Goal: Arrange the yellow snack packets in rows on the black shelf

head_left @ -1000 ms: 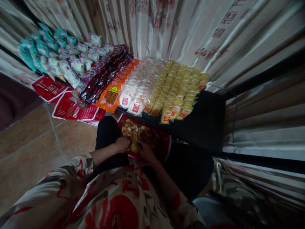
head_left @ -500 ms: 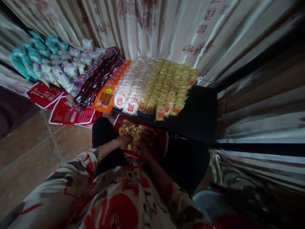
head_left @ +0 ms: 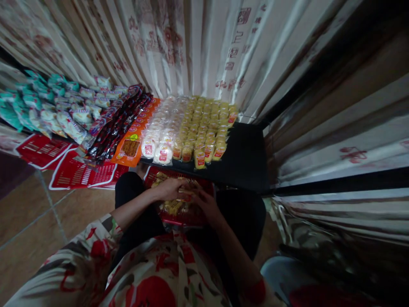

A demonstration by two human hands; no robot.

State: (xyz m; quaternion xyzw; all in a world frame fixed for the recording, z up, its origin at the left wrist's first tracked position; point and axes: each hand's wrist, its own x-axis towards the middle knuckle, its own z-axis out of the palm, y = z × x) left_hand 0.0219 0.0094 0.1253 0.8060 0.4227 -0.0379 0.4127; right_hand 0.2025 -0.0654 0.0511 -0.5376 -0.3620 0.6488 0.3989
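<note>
A red basket [head_left: 166,218] full of yellow snack packets [head_left: 174,207] rests on my lap. Over it, my left hand [head_left: 168,189] and my right hand [head_left: 204,201] meet and together hold a small yellow and red snack packet [head_left: 187,190]. Beyond the basket, a black table [head_left: 246,157] carries rows of white packets [head_left: 161,138] and yellow packets [head_left: 207,130], with orange packets [head_left: 129,147] to their left.
Dark red packets [head_left: 118,123] and white and teal packets [head_left: 51,106] lie further left, above red baskets [head_left: 68,172] on the tiled floor [head_left: 28,221]. Patterned curtains [head_left: 191,47] hang behind. The table's right part is bare.
Both hands rose from inside the basket and came together on a packet above it. The view shifted, so the table now sits lower and further left.
</note>
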